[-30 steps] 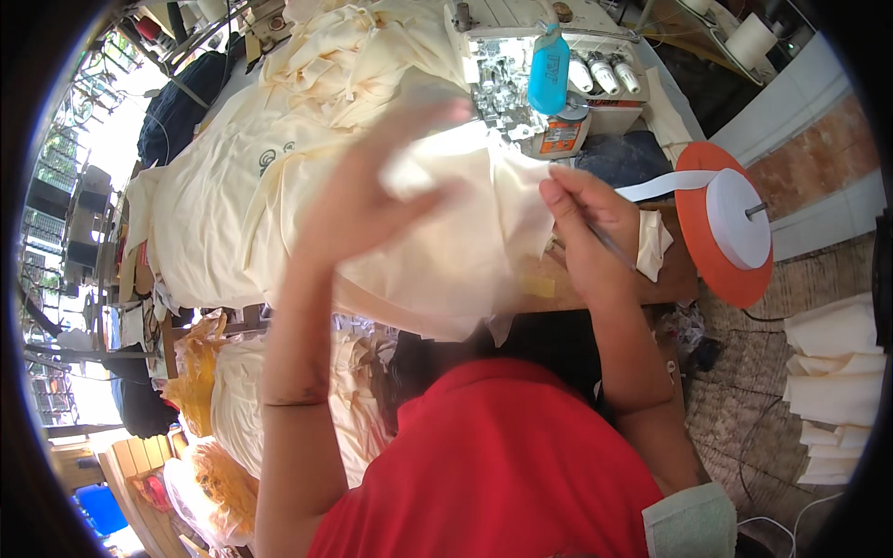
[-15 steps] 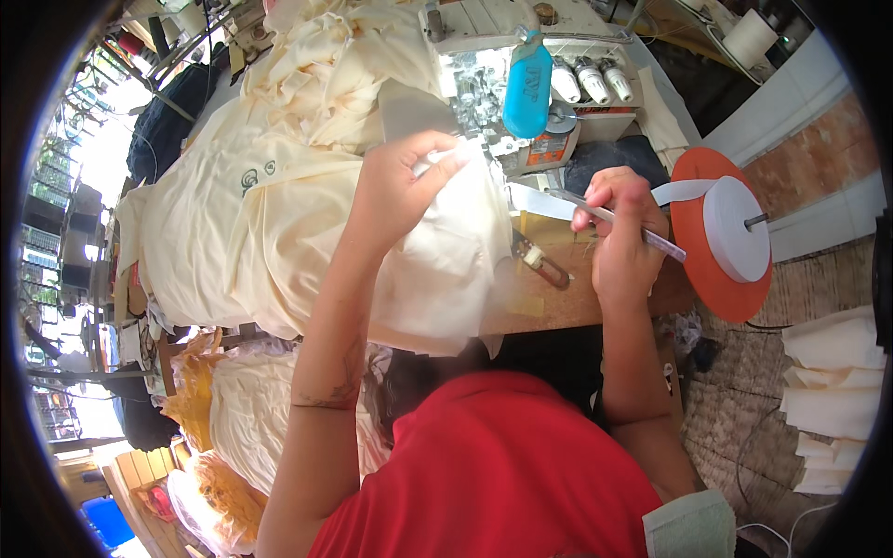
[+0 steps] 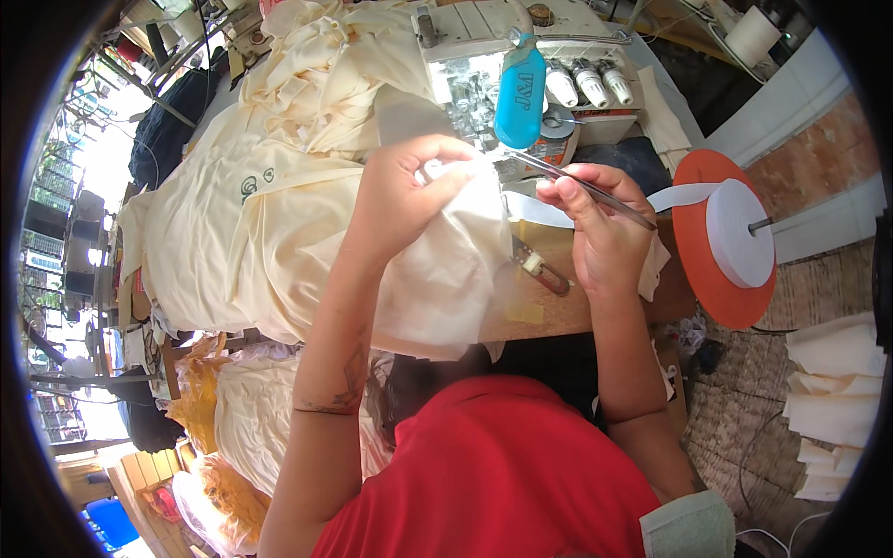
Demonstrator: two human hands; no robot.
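Observation:
My left hand (image 3: pixel 414 191) is closed on the edge of a cream fabric piece (image 3: pixel 307 242), close to the brightly lit needle area of the sewing machine (image 3: pixel 474 88). Between the fingers and thumb of my right hand (image 3: pixel 609 228) is a pair of metal tweezers (image 3: pixel 595 193), its tips pointing up and left toward that same area. White tape (image 3: pixel 539 210) runs from a large roll (image 3: pixel 739 232) on an orange disc, behind my right hand, toward the machine. A blue tag-shaped piece (image 3: pixel 521 98) hangs in front of the machine. Glare hides the needle.
A small thread snipper (image 3: pixel 539 267) with a brown handle lies on the wooden table edge (image 3: pixel 581 312). White thread cones (image 3: pixel 591 82) stand at the back. Cream cloth is heaped at the far left, and stacked cream pieces (image 3: pixel 833 391) sit at the right.
My right hand has turned, and the tweezers now point up toward the needle area instead of lying along the tape. The blue piece has swung slightly. My left hand is nearly unmoved.

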